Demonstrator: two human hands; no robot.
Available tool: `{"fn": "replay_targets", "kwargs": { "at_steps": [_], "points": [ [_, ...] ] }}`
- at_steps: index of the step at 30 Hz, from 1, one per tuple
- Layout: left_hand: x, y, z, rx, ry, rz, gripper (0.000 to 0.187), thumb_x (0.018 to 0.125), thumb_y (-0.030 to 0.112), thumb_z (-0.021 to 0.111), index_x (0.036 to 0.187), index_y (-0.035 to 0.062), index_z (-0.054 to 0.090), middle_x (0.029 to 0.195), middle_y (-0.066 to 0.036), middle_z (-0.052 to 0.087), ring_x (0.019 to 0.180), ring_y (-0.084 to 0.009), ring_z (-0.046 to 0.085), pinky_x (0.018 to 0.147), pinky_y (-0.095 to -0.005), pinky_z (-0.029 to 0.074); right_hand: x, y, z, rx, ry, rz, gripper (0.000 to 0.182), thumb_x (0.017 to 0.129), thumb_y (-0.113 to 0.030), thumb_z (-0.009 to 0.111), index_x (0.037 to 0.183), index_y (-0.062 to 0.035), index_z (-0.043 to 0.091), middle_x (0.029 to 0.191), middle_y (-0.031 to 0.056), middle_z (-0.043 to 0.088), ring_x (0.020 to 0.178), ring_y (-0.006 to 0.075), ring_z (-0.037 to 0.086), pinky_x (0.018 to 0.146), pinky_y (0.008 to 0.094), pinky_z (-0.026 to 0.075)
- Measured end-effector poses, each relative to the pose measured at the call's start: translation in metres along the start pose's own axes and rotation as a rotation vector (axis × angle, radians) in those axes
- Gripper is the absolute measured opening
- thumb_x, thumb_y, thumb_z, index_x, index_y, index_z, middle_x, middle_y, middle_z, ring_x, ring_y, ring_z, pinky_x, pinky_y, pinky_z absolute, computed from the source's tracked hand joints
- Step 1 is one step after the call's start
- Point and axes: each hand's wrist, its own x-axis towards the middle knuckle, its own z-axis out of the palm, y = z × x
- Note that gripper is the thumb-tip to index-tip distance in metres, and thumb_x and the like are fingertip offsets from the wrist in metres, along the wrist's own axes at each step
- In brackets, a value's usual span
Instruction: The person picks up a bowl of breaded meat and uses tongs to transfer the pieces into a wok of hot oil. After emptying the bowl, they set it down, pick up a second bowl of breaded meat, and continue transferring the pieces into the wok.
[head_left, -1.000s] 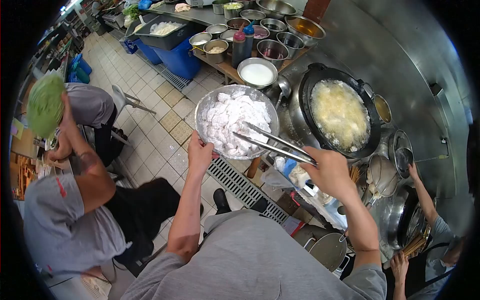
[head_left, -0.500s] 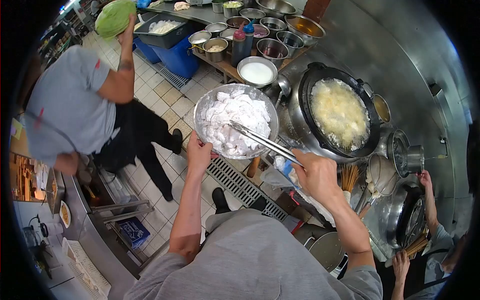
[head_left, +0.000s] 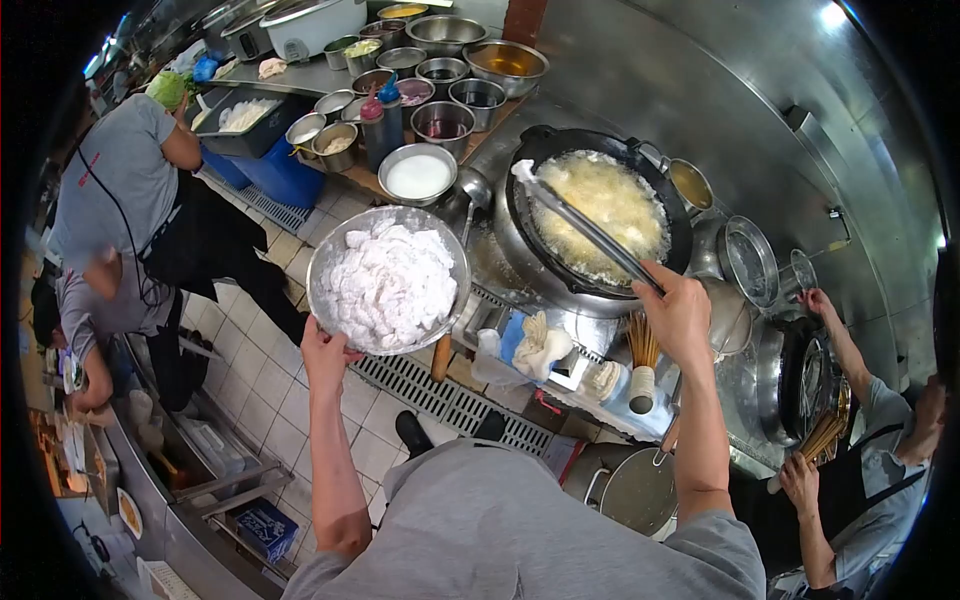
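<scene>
My left hand (head_left: 328, 355) grips the lower left rim of a round metal bowl (head_left: 463, 255). White, flour-coated pieces (head_left: 390, 280) are heaped in it; what lies under the coating cannot be made out. Closed around long metal tongs (head_left: 595, 232) is my right hand (head_left: 675, 310). The tongs reach over a black wok (head_left: 675, 185) of bubbling oil, and a white coated piece (head_left: 523, 172) is at their tips near the wok's left rim. Pale yellow pieces (head_left: 610, 200) froth in the oil.
Sauce and ingredient bowls, including one of white liquid (head_left: 418, 174), stand behind the floured bowl. A ladle (head_left: 472, 190) rests beside the wok. A bamboo brush (head_left: 643, 350) stands near my right forearm. Co-workers (head_left: 120, 180) are at left; another person's arm (head_left: 850, 345) works at right.
My right hand has lifted the tongs out of the floured bowl and over the wok with a white piece. The view has shifted. The person carrying a green cabbage has moved farther off.
</scene>
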Motion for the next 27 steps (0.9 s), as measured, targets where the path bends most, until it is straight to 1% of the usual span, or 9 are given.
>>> {"fn": "replay_targets", "kwargs": {
  "at_steps": [3,6,8,11,13,16,17,22,27],
  "points": [
    [0.0,0.001,0.001,0.047,0.016,-0.004,0.057,0.08,-0.005,0.05,0.136,-0.0036,0.042,0.094,-0.016,0.067,0.064,-0.0213,0.068,0.052,-0.0312,0.06,0.023,0.022,0.002,-0.162,0.077,0.008,0.027,0.083,-0.02,0.067,0.106,-0.0081,0.073,0.078,0.022,0.068,0.079,0.0393,0.068,0.07,0.0478,0.052],
    [-0.004,0.006,0.004,0.032,0.003,0.009,0.058,0.08,-0.005,0.05,0.137,-0.0033,0.041,0.095,-0.016,0.066,0.065,-0.0202,0.068,0.052,-0.0299,0.06,0.078,0.061,0.039,-0.355,0.023,0.083,0.023,0.085,-0.025,0.064,0.098,-0.0075,0.072,0.085,0.0216,0.07,0.083,0.0409,0.068,0.076,0.0491,0.053],
    [-0.005,0.007,0.005,0.038,0.005,0.006,0.058,0.08,-0.005,0.05,0.137,-0.0031,0.041,0.096,-0.016,0.066,0.066,-0.0204,0.069,0.053,-0.0304,0.06,0.113,0.081,0.066,-0.38,-0.007,0.144,0.022,0.086,-0.026,0.063,0.095,-0.0073,0.072,0.089,0.0208,0.071,0.086,0.0412,0.068,0.078,0.0494,0.053],
    [-0.002,0.004,0.003,0.041,-0.001,-0.016,0.059,0.079,-0.005,0.05,0.137,-0.0022,0.041,0.099,-0.017,0.066,0.069,-0.0219,0.07,0.054,-0.0326,0.061,0.135,0.094,0.086,-0.31,0.064,0.174,0.024,0.088,-0.027,0.063,0.098,-0.0071,0.071,0.092,0.0206,0.071,0.088,0.0408,0.069,0.079,0.0495,0.054],
    [0.001,-0.001,-0.001,0.043,-0.003,-0.043,0.06,0.079,-0.005,0.051,0.137,-0.001,0.042,0.101,-0.018,0.067,0.073,-0.0236,0.07,0.056,-0.0345,0.062,0.13,0.083,0.075,-0.262,0.082,0.208,0.028,0.089,-0.031,0.062,0.105,-0.0091,0.071,0.091,0.0216,0.071,0.09,0.0413,0.068,0.079,0.0504,0.053],
    [-0.001,-0.003,0.002,0.017,-0.009,0.02,0.06,0.079,-0.005,0.05,0.138,0.0008,0.042,0.105,-0.019,0.067,0.079,-0.0261,0.071,0.058,-0.0368,0.063,0.1,0.058,0.054,-0.164,0.112,0.11,0.03,0.088,-0.03,0.064,0.11,-0.0096,0.07,0.09,0.021,0.07,0.089,0.0399,0.068,0.078,0.0496,0.052],
    [-0.002,-0.004,0.002,0.032,0.017,0.02,0.054,0.082,-0.003,0.05,0.135,0.0037,0.044,0.103,-0.016,0.068,0.076,-0.0228,0.071,0.056,-0.0323,0.061,0.089,0.047,0.048,-0.12,0.086,0.06,0.032,0.088,-0.03,0.066,0.111,-0.0094,0.07,0.089,0.0207,0.07,0.088,0.0393,0.068,0.077,0.0487,0.052],
    [-0.005,0.008,0.003,0.058,0.007,-0.008,0.045,0.082,-0.005,0.05,0.127,0.0008,0.047,0.092,-0.014,0.066,0.071,-0.0199,0.069,0.054,-0.0304,0.06,0.027,-0.024,0.024,0.125,-0.304,-0.104,0.036,0.083,-0.028,0.071,0.113,-0.009,0.072,0.092,0.0204,0.071,0.085,0.0368,0.069,0.076,0.0423,0.053],
    [-0.008,0.015,0.003,0.072,-0.002,0.002,0.043,0.082,-0.006,0.05,0.125,-0.0008,0.048,0.089,-0.012,0.064,0.066,-0.0181,0.066,0.053,-0.03,0.06,0.0,-0.071,0.047,0.059,-0.386,-0.293,0.037,0.083,-0.026,0.071,0.114,-0.0063,0.071,0.091,0.0225,0.071,0.084,0.0368,0.069,0.077,0.0427,0.053]
  ]
}}
